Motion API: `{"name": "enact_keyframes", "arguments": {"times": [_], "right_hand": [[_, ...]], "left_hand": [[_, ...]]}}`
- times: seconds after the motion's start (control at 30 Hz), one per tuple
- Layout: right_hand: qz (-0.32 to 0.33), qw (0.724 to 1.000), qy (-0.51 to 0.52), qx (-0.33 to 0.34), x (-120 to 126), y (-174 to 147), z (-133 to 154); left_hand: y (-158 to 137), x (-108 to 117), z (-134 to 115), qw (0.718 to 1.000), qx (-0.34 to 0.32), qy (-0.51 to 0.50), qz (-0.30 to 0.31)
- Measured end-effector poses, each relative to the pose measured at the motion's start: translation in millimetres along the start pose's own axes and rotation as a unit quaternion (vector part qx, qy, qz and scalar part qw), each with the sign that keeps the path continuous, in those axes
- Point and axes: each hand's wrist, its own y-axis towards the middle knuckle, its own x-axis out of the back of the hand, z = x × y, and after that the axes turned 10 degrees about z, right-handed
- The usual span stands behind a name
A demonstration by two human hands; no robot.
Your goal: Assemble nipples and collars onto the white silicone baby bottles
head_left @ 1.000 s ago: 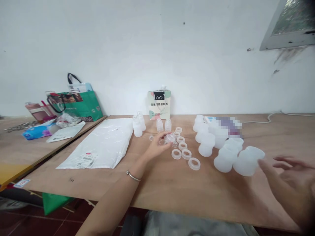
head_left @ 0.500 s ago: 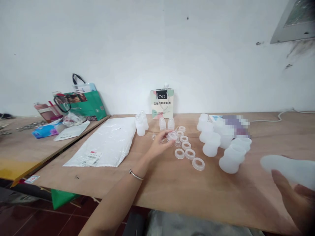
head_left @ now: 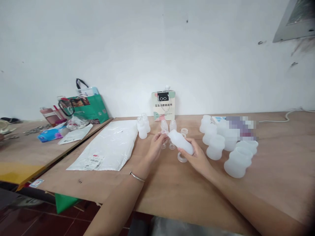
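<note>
A frosted white baby bottle (head_left: pixel 181 143) is tilted in my right hand (head_left: pixel 198 156), its neck turned toward the left. My left hand (head_left: pixel 156 144) pinches a clear bottle collar (head_left: pixel 165 132) right by that neck; fingers hide most of the collar, and I cannot tell whether the two touch. Beneath and behind the held bottle lie several clear rings, one ring (head_left: pixel 182 157) just below it and another ring (head_left: pixel 184 130) farther back. Two clear domed caps (head_left: pixel 173 126) stand behind my hands, with small clear teats (head_left: pixel 171 146) in front of them.
Frosted bottles (head_left: pixel 215 147) stand in rows on the right. Several capped bottles (head_left: pixel 142 129) are grouped at the left, beside a white plastic mailer (head_left: pixel 105 144). A paper bag (head_left: pixel 163 106) leans on the wall. On the adjoining left table sit a green bag (head_left: pixel 94 108) and a tissue pack (head_left: pixel 50 131).
My right hand has brought the bottle from the far right to the middle, up to my left hand. My left hand has drawn back slightly with the collar.
</note>
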Motion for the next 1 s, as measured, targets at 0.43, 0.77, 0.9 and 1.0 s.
{"name": "enact_keyframes", "arguments": {"times": [0.43, 0.77, 0.9, 1.0], "right_hand": [[-0.003, 0.997, -0.076, 0.006, 7, -3, -17], [-0.014, 0.996, -0.081, 0.035, 6, -8, -15], [-0.012, 0.998, -0.06, 0.024, 3, -12, -8], [-0.004, 1.0, 0.01, -0.003, -1, -14, -4]], "left_hand": [[-5, -8, -6, 0.985, 0.077, -0.14, 0.07], [-10, -20, 3, 0.996, 0.0, -0.034, 0.085], [-12, -24, 3, 0.995, -0.009, -0.045, 0.09], [-14, -24, 1, 0.993, -0.007, -0.057, 0.108]]}}
